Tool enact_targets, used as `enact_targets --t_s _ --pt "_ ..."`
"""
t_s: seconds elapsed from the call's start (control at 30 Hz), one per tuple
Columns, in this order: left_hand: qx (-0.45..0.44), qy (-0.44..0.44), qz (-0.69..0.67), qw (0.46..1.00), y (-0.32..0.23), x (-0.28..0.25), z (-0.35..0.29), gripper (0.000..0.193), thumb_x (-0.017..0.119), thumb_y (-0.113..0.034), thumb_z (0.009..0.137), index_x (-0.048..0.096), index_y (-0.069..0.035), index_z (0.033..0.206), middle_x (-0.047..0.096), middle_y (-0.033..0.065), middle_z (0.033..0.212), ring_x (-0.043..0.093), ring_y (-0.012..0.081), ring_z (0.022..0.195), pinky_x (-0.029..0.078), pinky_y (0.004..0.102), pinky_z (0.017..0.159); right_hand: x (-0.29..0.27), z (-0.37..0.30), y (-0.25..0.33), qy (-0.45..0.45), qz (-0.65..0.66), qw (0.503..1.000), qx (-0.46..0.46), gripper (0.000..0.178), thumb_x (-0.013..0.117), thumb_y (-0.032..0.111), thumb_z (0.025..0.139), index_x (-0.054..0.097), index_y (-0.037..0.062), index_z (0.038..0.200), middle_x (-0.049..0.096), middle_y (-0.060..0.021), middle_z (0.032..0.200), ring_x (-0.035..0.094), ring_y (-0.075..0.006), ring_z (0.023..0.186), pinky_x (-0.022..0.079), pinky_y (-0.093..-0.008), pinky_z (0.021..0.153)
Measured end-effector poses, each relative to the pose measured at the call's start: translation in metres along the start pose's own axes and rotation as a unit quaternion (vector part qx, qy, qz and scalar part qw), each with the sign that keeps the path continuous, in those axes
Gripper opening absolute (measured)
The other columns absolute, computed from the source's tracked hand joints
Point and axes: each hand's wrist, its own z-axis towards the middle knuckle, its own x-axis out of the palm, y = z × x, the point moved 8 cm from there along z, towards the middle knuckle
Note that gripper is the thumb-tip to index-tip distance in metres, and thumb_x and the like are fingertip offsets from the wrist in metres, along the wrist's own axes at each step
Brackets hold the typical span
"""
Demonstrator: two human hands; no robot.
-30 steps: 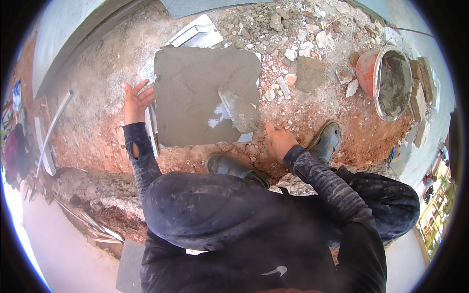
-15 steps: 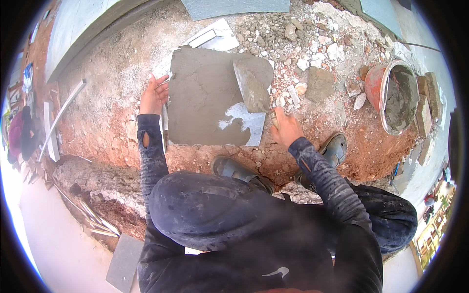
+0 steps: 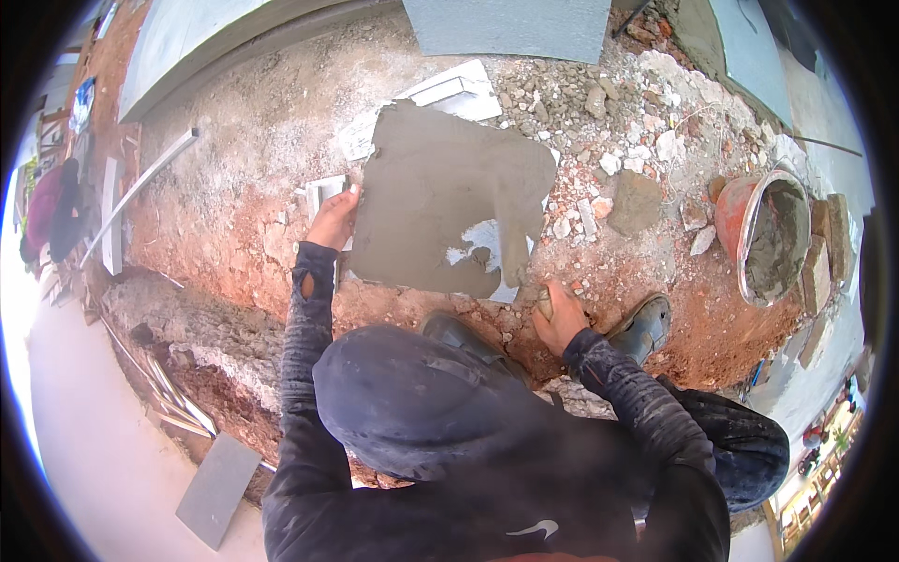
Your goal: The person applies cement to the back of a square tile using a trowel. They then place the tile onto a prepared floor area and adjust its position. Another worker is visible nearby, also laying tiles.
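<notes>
Before me is a square tile almost wholly coated in grey mortar; bare pale patches show near its lower right. My left hand grips its left edge, fingers curled against the side. By the near right corner, my right hand is closed round a trowel handle. The trowel's blade is mortar-covered and hard to tell from the coating on the tile's right side. White pieces lie under and behind the tile's far edge.
At the right stands a red bucket of mortar beside stacked bricks. Rubble covers the ground beyond the tile. Large grey slabs lie at the far side. My shoes are close to the near edge. A long pale bar lies left.
The trowel has come down toward me along the tile's right side, covering more of the bare patch. My left hand has closed on the edge, and the tile sits slightly turned.
</notes>
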Motion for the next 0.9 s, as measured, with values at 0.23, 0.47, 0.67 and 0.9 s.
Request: enact_targets --t_s 0.23,0.47,0.67,0.9 --pt "0.017 -0.027 -0.029 0.999 -0.027 0.031 0.005 0.058 0.047 -0.043 0.097 0.047 0.008 0.126 0.06 0.0136 0.117 0.058 0.0176 0.102 0.045 0.03 0.088 0.007 0.038 -0.006 -0.2 0.274 0.941 0.013 0.037 0.056 0.002 0.076 0.048 0.0009 0.112 0.059 -0.0101 0.092 0.057 -0.017 0.079 0.045 -0.0299 0.073" --pt "-0.002 -0.041 -0.027 0.999 -0.032 0.039 0.012 0.073 0.04 -0.054 0.095 0.044 0.011 0.127 0.055 0.0173 0.125 0.051 0.0209 0.115 0.039 0.0301 0.096 0.008 0.039 -0.005 -0.311 0.318 0.893 0.064 0.033 0.055 0.001 0.076 0.049 0.0001 0.108 0.055 -0.0078 0.093 0.053 -0.0151 0.081 0.044 -0.0284 0.074" --pt "-0.016 -0.06 -0.037 0.997 -0.028 0.04 0.021 0.082 0.041 -0.062 0.091 0.041 0.01 0.13 0.046 0.0212 0.135 0.041 0.0238 0.126 0.029 0.033 0.106 0.018 0.05 -0.021 -0.33 0.363 0.868 0.081 0.031 0.056 -0.003 0.076 0.049 0.0011 0.106 0.054 -0.0051 0.092 0.052 -0.0122 0.079 0.044 -0.0269 0.072" --pt "-0.011 -0.069 -0.039 0.997 -0.025 0.035 0.02 0.086 0.038 -0.066 0.09 0.041 0.008 0.132 0.045 0.0201 0.136 0.04 0.0246 0.128 0.028 0.0343 0.107 0.022 0.058 -0.039 -0.331 0.468 0.818 0.052 0.028 0.056 -0.006 0.075 0.048 0.0056 0.098 0.055 -0.0038 0.096 0.052 -0.0097 0.08 0.044 -0.0245 0.072"
